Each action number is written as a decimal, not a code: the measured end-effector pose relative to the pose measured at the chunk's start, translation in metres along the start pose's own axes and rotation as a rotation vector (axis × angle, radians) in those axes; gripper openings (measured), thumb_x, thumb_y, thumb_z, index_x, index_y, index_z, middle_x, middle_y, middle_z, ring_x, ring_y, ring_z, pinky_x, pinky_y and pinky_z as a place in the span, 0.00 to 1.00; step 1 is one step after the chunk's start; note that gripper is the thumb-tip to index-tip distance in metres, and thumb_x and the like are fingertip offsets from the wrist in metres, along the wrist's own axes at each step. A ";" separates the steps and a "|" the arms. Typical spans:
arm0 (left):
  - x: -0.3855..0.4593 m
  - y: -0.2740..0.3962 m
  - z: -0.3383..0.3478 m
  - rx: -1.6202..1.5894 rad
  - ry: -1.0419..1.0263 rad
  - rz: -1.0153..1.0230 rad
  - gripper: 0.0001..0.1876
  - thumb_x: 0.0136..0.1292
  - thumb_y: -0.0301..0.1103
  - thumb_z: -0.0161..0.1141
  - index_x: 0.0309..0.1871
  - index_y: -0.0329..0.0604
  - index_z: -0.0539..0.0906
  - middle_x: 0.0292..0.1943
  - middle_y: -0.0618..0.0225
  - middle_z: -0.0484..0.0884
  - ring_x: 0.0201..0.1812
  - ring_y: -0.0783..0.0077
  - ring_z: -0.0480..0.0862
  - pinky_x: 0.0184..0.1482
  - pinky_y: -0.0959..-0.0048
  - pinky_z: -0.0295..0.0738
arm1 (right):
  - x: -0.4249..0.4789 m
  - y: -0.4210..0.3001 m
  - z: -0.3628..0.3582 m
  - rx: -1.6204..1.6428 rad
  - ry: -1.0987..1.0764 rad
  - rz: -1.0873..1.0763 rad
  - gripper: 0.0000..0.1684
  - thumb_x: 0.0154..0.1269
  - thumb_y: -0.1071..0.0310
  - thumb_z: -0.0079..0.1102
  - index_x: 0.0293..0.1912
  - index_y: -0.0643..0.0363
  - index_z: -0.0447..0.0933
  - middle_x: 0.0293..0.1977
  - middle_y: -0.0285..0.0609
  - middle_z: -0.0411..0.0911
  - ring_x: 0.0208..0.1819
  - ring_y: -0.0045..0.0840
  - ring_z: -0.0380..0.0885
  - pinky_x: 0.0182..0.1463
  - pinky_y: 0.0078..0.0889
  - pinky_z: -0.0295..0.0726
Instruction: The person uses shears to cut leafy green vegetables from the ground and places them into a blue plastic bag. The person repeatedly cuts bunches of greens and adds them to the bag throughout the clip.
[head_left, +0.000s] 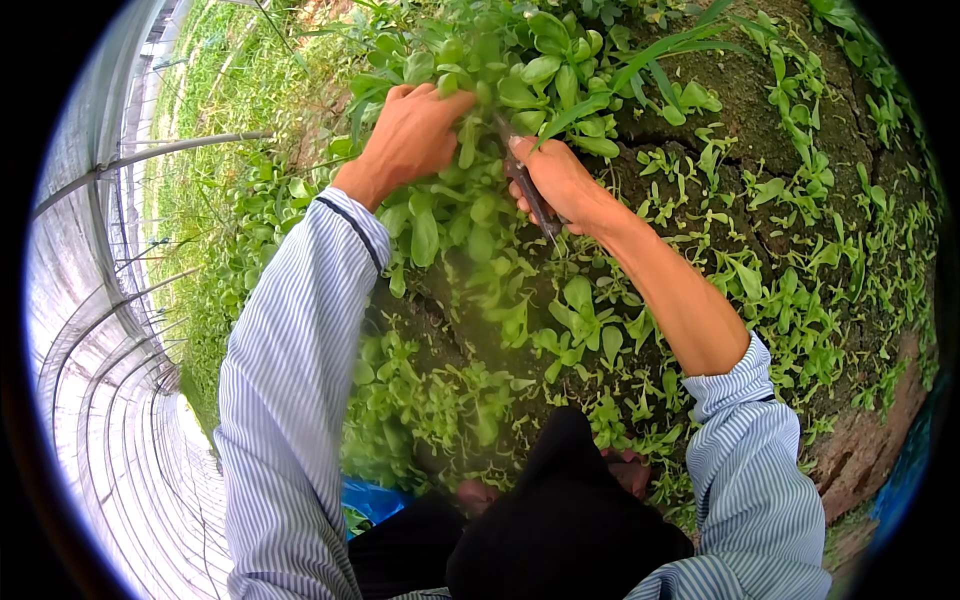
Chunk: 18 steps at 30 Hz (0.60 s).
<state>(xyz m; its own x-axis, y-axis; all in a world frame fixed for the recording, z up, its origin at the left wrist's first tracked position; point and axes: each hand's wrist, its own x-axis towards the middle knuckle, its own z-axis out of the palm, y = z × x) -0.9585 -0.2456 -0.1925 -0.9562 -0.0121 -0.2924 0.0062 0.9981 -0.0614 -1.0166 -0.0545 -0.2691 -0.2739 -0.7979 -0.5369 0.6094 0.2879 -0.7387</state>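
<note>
My right hand (553, 180) is closed around the dark handle of a small knife (534, 193). The blade points up and away from me, its tip among the leaves. To the left, my left hand (416, 133) reaches into a clump of round-leaved greens (480, 71), fingers bent around some leaves; the fingertips are partly hidden. Between the two hands hang blurred green leaves (469, 142). Below them grow more leafy plants (424, 229), rooted in the dark soil.
Small seedlings (810, 300) cover the cracked soil (739, 82) to the right. Long grass blades (660, 49) arch above my right hand. Curved greenhouse ribs and plastic film (82, 315) stand at the left. Blue plastic (375, 499) lies by my legs.
</note>
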 end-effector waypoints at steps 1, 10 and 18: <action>-0.009 -0.003 0.005 -0.033 0.110 0.038 0.30 0.52 0.24 0.59 0.63 0.45 0.77 0.50 0.57 0.84 0.57 0.55 0.79 0.64 0.56 0.65 | -0.006 -0.001 0.003 -0.032 -0.002 -0.016 0.22 0.81 0.51 0.37 0.40 0.60 0.67 0.25 0.35 0.72 0.22 0.17 0.71 0.24 0.24 0.75; -0.066 0.014 0.001 -0.239 0.588 -0.013 0.29 0.50 0.19 0.59 0.60 0.47 0.80 0.54 0.62 0.83 0.57 0.57 0.80 0.71 0.52 0.60 | -0.065 0.024 -0.001 0.190 0.005 -0.114 0.21 0.80 0.48 0.40 0.43 0.57 0.68 0.24 0.34 0.72 0.21 0.17 0.73 0.24 0.23 0.75; -0.270 0.078 -0.015 -0.830 0.857 -0.576 0.26 0.58 0.13 0.55 0.62 0.32 0.77 0.56 0.60 0.83 0.59 0.68 0.81 0.61 0.71 0.74 | -0.126 0.065 0.019 0.321 0.038 -0.111 0.24 0.80 0.48 0.39 0.49 0.60 0.71 0.24 0.35 0.72 0.22 0.19 0.72 0.23 0.25 0.74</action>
<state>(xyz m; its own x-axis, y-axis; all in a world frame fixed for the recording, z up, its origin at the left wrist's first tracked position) -0.7039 -0.1634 -0.1042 -0.6443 -0.7080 0.2891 -0.3466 0.6073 0.7148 -0.9280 0.0545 -0.2417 -0.3754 -0.7933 -0.4792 0.7756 0.0142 -0.6310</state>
